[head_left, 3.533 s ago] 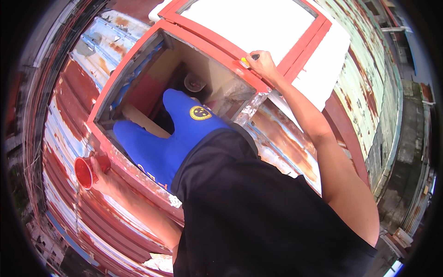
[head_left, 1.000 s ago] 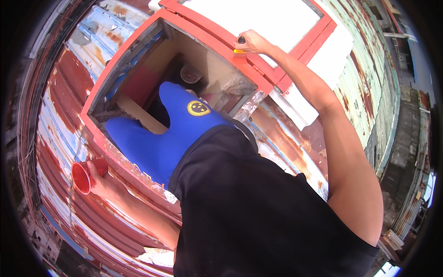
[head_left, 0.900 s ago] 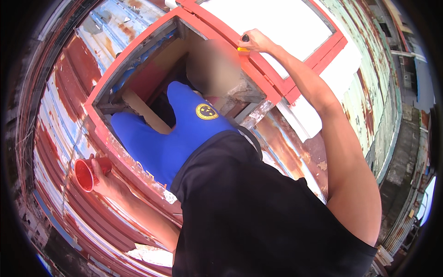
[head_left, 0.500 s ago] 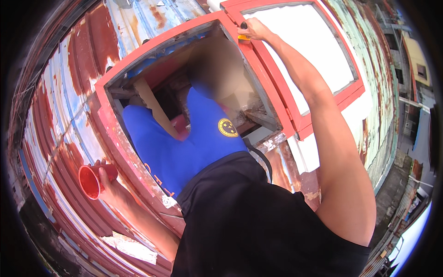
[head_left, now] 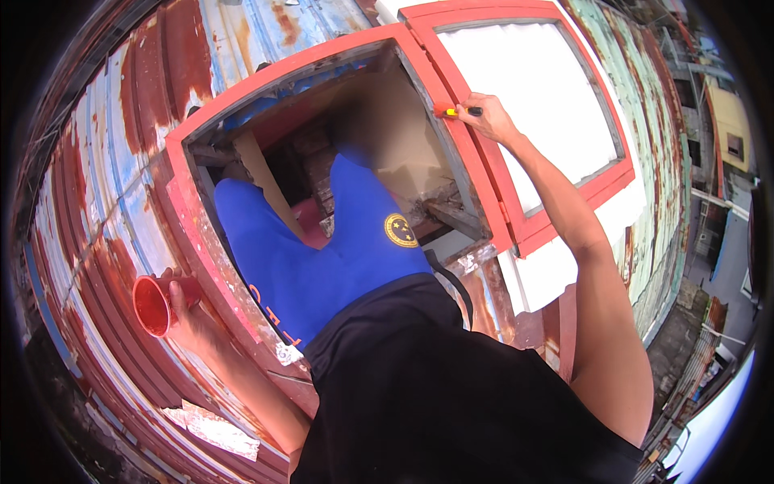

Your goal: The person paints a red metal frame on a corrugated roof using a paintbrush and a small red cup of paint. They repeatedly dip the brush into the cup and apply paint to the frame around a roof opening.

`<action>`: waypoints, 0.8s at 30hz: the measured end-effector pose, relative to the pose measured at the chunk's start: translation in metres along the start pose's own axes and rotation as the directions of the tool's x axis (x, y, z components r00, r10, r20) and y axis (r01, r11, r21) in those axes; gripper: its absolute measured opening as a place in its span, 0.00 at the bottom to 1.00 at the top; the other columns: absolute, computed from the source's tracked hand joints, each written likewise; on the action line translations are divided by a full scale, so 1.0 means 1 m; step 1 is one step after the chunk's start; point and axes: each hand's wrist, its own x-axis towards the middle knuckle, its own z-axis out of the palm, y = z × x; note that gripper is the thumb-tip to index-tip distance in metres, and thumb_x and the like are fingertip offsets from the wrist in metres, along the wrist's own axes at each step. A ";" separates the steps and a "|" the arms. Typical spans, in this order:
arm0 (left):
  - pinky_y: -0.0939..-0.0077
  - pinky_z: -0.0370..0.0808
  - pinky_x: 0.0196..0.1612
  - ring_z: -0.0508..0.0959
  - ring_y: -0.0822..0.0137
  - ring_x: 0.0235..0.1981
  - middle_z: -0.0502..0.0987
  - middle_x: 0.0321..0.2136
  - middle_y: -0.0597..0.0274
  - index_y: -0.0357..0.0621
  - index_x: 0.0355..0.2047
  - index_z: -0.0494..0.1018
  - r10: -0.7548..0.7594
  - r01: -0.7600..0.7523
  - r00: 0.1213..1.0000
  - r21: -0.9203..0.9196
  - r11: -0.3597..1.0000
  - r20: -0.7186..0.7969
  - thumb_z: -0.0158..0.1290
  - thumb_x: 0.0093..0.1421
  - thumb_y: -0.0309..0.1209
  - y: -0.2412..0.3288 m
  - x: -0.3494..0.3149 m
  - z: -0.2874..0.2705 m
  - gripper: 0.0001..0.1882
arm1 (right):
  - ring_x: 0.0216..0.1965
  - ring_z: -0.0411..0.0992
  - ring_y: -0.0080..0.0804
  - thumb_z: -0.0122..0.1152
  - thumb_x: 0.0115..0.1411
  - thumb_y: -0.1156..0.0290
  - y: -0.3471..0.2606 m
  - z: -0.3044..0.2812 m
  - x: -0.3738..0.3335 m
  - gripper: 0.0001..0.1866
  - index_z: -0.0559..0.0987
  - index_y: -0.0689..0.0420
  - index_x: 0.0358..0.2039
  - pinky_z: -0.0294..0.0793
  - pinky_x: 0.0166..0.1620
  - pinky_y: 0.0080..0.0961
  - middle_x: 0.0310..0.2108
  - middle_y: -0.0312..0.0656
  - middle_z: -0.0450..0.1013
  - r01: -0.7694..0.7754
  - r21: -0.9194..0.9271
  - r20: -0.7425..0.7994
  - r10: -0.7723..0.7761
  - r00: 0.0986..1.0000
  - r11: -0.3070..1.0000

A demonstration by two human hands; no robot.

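My left hand [head_left: 187, 313] is wrapped round a red cup [head_left: 153, 306], tilted so its mouth faces left, with red paint coating its inside. In my right hand [head_left: 493, 119] is a paintbrush [head_left: 451, 112] with a black handle end, a yellow part and red-wet bristles. Its bristles lie against the red frame [head_left: 427, 77] of the roof opening, on the side next to the hinged panel. That panel [head_left: 528, 230] has a red border around a white middle and lies swung out to the right. My fingers hide part of the brush handle.
My legs in blue shorts [head_left: 314, 266] are down in the framed opening, where a wooden beam [head_left: 455, 216] crosses. Rusty corrugated roofing [head_left: 153, 97] spreads to the left, pale green sheets [head_left: 645, 121] to the right. A torn white scrap [head_left: 214, 431] lies lower left.
My right hand has moved down and right, and the brush has turned from upright to lying sideways, bristles leftward. The cup in my left hand has shifted only slightly.
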 end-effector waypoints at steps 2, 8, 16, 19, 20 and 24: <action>0.57 0.80 0.55 0.79 0.52 0.54 0.76 0.56 0.45 0.32 0.65 0.65 -0.011 0.011 1.000 0.014 1.000 0.001 0.63 0.67 0.31 -0.001 -0.001 -0.002 0.31 | 0.28 0.76 0.47 0.65 0.65 0.63 -0.014 -0.014 -0.037 0.16 0.86 0.66 0.35 0.76 0.37 0.38 0.29 0.53 0.78 -0.006 -0.016 0.104 0.008 0.995 1.000; 0.59 0.81 0.48 0.79 0.55 0.49 0.78 0.48 0.49 0.33 0.59 0.69 0.009 -0.013 0.997 -0.059 0.998 -0.075 0.67 0.62 0.29 0.016 -0.007 0.020 0.28 | 0.20 0.78 0.45 0.63 0.58 0.63 -0.022 -0.044 -0.021 0.18 0.80 0.68 0.22 0.79 0.30 0.36 0.18 0.50 0.77 -0.114 -0.119 0.441 0.155 0.884 0.986; 0.52 0.81 0.56 0.78 0.48 0.55 0.74 0.57 0.39 0.29 0.64 0.63 -0.010 0.013 0.997 0.037 0.999 -0.072 0.64 0.66 0.34 0.009 -0.005 0.006 0.33 | 0.21 0.80 0.39 0.62 0.62 0.60 0.010 -0.006 0.131 0.21 0.79 0.69 0.23 0.80 0.29 0.33 0.18 0.49 0.77 0.055 -0.128 0.276 -0.017 0.961 0.990; 0.51 0.82 0.56 0.78 0.48 0.55 0.73 0.56 0.39 0.29 0.64 0.63 0.014 -0.012 0.997 0.033 0.999 -0.078 0.64 0.66 0.33 0.009 -0.003 0.001 0.33 | 0.21 0.76 0.42 0.63 0.66 0.57 0.013 -0.012 0.146 0.21 0.82 0.67 0.28 0.74 0.30 0.38 0.22 0.51 0.78 -0.080 -0.202 -0.057 0.070 0.996 0.976; 0.50 0.82 0.56 0.78 0.47 0.55 0.73 0.56 0.39 0.29 0.64 0.64 0.030 -0.029 0.997 0.027 0.999 -0.068 0.64 0.67 0.33 0.008 -0.002 0.000 0.32 | 0.22 0.75 0.42 0.64 0.66 0.59 0.016 -0.005 0.128 0.21 0.82 0.67 0.28 0.74 0.30 0.38 0.24 0.51 0.78 -0.065 -0.124 -0.168 0.044 0.985 0.990; 0.49 0.82 0.56 0.78 0.47 0.55 0.74 0.55 0.39 0.29 0.63 0.65 0.040 -0.037 0.997 0.037 0.999 -0.067 0.64 0.67 0.33 0.006 -0.001 -0.002 0.31 | 0.25 0.74 0.44 0.66 0.63 0.68 0.001 0.025 0.016 0.10 0.83 0.63 0.30 0.74 0.32 0.39 0.27 0.48 0.75 0.071 -0.016 -0.309 -0.072 0.948 0.997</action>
